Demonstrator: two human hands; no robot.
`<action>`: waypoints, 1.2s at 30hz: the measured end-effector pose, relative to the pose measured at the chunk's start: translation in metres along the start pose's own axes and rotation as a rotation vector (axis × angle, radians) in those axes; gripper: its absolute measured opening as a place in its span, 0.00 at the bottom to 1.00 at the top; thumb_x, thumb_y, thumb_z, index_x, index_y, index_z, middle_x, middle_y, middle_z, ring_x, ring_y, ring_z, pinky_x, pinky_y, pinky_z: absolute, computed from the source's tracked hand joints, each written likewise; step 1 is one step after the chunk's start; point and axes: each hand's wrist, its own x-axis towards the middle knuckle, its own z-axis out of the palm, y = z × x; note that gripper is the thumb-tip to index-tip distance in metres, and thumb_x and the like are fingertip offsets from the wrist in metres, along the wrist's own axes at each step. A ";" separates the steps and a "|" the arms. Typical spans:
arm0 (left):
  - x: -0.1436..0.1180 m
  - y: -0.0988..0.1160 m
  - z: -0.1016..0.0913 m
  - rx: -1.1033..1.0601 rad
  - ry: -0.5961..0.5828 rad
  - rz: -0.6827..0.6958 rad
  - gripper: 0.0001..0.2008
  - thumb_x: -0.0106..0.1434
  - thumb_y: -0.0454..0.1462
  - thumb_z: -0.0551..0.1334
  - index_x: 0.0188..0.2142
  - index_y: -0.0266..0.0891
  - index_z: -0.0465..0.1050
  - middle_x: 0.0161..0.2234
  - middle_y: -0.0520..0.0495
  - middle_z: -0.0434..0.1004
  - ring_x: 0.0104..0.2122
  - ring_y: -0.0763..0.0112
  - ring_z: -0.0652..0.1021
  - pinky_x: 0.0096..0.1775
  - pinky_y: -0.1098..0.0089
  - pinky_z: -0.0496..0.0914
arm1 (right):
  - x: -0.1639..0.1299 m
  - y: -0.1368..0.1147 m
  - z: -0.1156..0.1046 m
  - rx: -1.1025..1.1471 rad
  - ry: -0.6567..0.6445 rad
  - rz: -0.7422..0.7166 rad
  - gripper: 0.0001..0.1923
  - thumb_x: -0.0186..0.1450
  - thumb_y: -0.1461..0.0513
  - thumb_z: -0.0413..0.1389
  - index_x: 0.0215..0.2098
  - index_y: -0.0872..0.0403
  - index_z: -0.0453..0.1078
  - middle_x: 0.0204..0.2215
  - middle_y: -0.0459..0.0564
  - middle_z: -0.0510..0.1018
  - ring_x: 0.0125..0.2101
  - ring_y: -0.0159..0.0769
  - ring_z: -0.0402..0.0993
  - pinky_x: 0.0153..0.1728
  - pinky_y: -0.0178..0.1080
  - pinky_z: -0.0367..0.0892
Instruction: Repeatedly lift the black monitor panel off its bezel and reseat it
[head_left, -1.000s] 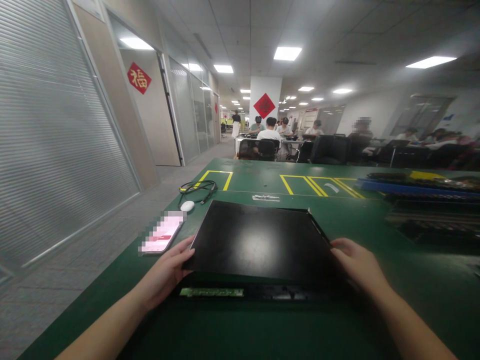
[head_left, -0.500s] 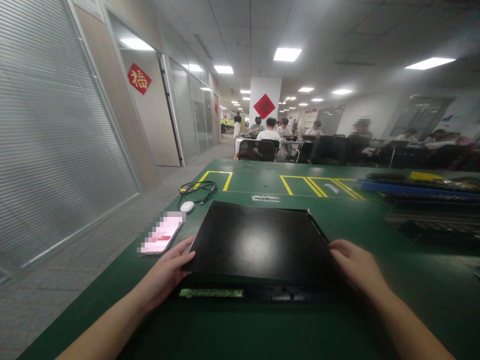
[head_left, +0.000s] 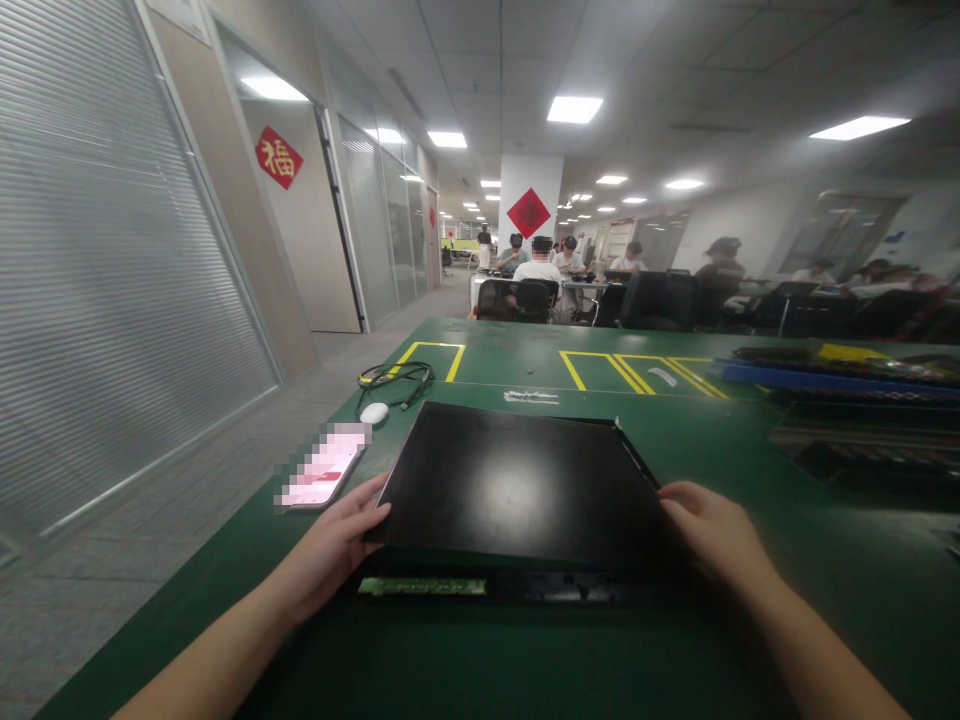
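Note:
A flat black display panel (head_left: 517, 485) is held between my two hands, glossy enough to reflect a ceiling light. My left hand (head_left: 334, 545) pinches its left edge, thumb on top and fingers underneath. At the opposite side, my right hand (head_left: 709, 525) grips the right edge, its fingertips partly hidden. Below the panel's near edge shows a black frame (head_left: 577, 586) with a green circuit strip (head_left: 422, 586) along its left part. Whether panel and frame touch at the far side I cannot tell.
To the left on the green table (head_left: 510, 650) lie a phone (head_left: 326, 470), a small white rounded object (head_left: 374, 413) and a coiled black cable (head_left: 397, 375). Stacked dark panels (head_left: 855, 440) and a blue strip (head_left: 832, 374) occupy the right. People sit at desks beyond.
My hands and the panel look unmoved. Far back in the aisle, a standing person has shifted slightly to the right.

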 end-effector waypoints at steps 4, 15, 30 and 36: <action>0.001 -0.002 -0.002 -0.009 -0.012 0.004 0.37 0.58 0.32 0.69 0.65 0.39 0.60 0.48 0.40 0.82 0.46 0.53 0.82 0.40 0.63 0.77 | 0.002 0.004 0.001 0.006 0.019 -0.016 0.17 0.57 0.50 0.52 0.36 0.48 0.78 0.34 0.47 0.84 0.38 0.44 0.78 0.37 0.41 0.66; 0.002 -0.002 -0.002 -0.004 -0.014 0.001 0.39 0.55 0.33 0.72 0.64 0.38 0.62 0.51 0.38 0.81 0.47 0.51 0.82 0.39 0.63 0.77 | 0.004 0.008 0.005 0.021 0.038 -0.030 0.16 0.57 0.52 0.52 0.35 0.48 0.78 0.32 0.47 0.84 0.36 0.43 0.78 0.35 0.40 0.66; 0.000 -0.001 0.000 0.026 0.020 0.012 0.38 0.57 0.32 0.70 0.66 0.39 0.60 0.46 0.40 0.83 0.44 0.53 0.83 0.40 0.62 0.77 | 0.004 0.008 0.003 0.036 0.031 -0.025 0.16 0.58 0.52 0.52 0.35 0.49 0.78 0.34 0.47 0.84 0.38 0.43 0.79 0.36 0.40 0.67; 0.001 -0.002 -0.003 0.042 0.015 0.027 0.37 0.58 0.36 0.70 0.65 0.43 0.62 0.53 0.41 0.80 0.50 0.52 0.80 0.43 0.63 0.76 | 0.002 0.007 0.002 0.057 0.040 -0.040 0.15 0.57 0.52 0.53 0.34 0.49 0.79 0.32 0.48 0.84 0.36 0.44 0.79 0.36 0.41 0.67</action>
